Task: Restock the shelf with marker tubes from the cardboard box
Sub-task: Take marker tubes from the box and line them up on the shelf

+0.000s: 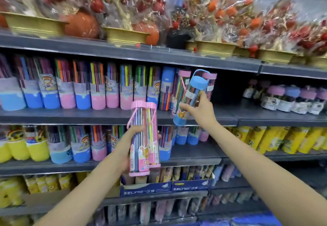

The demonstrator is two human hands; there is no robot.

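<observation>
1. Two pink-capped marker tubes (pixel 144 137) sit side by side in the left hand (pixel 131 147); grip closed round both, fingers wrapped at mid-height, tubes roughly upright, held in front of the shelves and clear of them.
2. Right hand (pixel 200 110) has its grip closed on one blue-capped marker tube (pixel 191 98), thumb and fingers round the mid section. Tube tilted, blue cap w/ carry loop up and to the right, blue base low and left, at the front edge of the middle shelf (pixel 226 116).
3. Just behind the blue tube, 2 more pink-capped tubes (pixel 182 84) stand on that shelf; one leans. Can't tell if the held tube touches them.
4. Left part of the middle shelf: a full row of marker packs w/ blue and pink bases (pixel 70 87), standing upright, close together.
5. Right of the blue tube the shelf is bare and dark, then small jars w/ pink and blue lids (pixel 290 98) further right.
6. Top shelf: wrapped ornamental fruit trees in gold pots (pixel 123 36), red and orange fruit, cellophane over them.
7. Shelf below: more marker packs at centre, yellow tubs (pixel 26 149) at left, yellow pouches (pixel 265 140) at right.
8. Lower down: blue display boxes (pixel 166 186) w/ small items, blurred.
9. Cardboard box not seen in this view.
</observation>
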